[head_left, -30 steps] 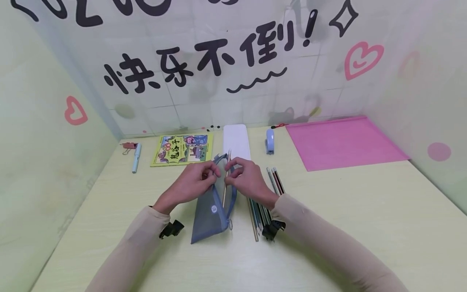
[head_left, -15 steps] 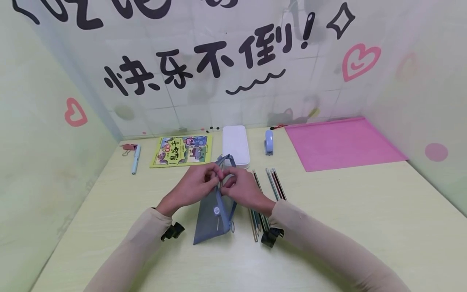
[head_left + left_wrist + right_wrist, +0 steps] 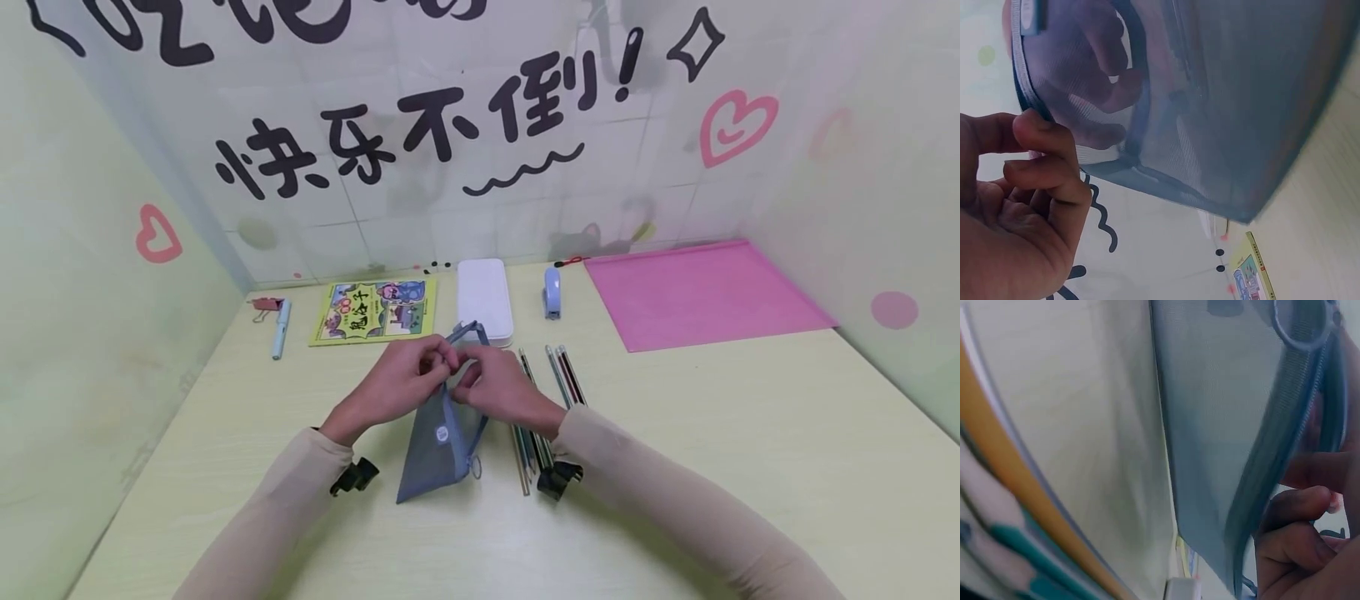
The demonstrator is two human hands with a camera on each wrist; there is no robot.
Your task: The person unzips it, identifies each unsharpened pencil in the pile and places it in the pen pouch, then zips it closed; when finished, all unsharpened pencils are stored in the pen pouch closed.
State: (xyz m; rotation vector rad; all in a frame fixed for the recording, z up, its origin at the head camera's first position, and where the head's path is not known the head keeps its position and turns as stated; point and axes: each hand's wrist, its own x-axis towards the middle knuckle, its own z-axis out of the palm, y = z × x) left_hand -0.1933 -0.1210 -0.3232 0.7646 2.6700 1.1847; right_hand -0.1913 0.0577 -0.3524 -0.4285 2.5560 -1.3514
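Observation:
A blue-grey mesh zip pouch (image 3: 435,454) stands tilted between my hands, a ring on its zip pull. My left hand (image 3: 401,375) pinches its zip edge near the top. In the left wrist view, the left fingers (image 3: 1054,169) are curled at that edge. My right hand (image 3: 498,387) is at the pouch's opening with fingers curled, its fingertips close to the left ones. In the left wrist view it shows through the mesh, and I cannot tell what it holds. Several pencils (image 3: 527,458) lie beneath and beside the right wrist, partly hidden by it.
Behind the pouch lie a white case (image 3: 484,296) and a yellow comic-style book (image 3: 375,312). A blue stapler (image 3: 552,293) and a pink folder (image 3: 708,296) are to the right. At far left are a light blue pen (image 3: 281,329) and a red binder clip (image 3: 266,305).
The pencil seen in my right hand a second ago has gone down into the pouch and out of clear sight. My right hand has come down and left, close to the left fingers.

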